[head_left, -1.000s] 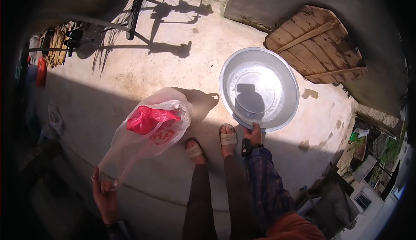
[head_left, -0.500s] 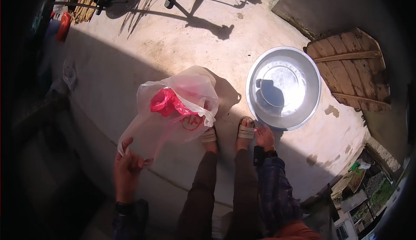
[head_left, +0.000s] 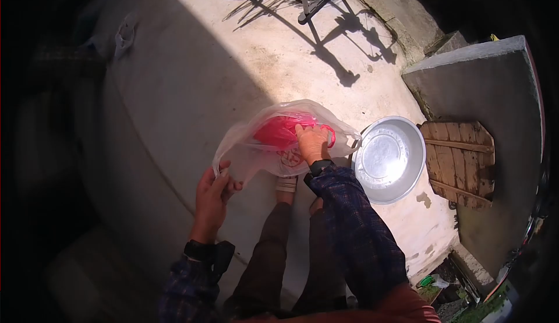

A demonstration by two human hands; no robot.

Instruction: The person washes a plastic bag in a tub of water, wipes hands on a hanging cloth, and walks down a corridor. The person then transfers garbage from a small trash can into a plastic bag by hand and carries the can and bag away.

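Note:
My left hand (head_left: pixel 212 192) pinches the rim of a large translucent white plastic bag (head_left: pixel 241 151), whose mouth gapes toward me. Inside it lies a bright pink-red plastic bag (head_left: pixel 273 131). Reaching into the mouth, my right hand (head_left: pixel 313 143) has its fingers curled on the pink-red bag, and a loop of that bag sticks out beside the knuckles. The fingertips are partly hidden in the plastic. Red printing shows on the white bag below the right hand. To the right, a round metal basin (head_left: pixel 387 160) stands on the ground with nothing visible in it.
A wooden board (head_left: pixel 460 163) leans at the right by a low concrete wall (head_left: pixel 483 84). Metal stand legs (head_left: pixel 304 2) and their shadows are at the top. A pale crumpled bag (head_left: pixel 124 34) lies upper left. My sandalled feet are under the white bag.
My right hand has moved from beside the basin up into the white bag and onto the pink-red bag. The left hand keeps its hold on the rim. The view has turned.

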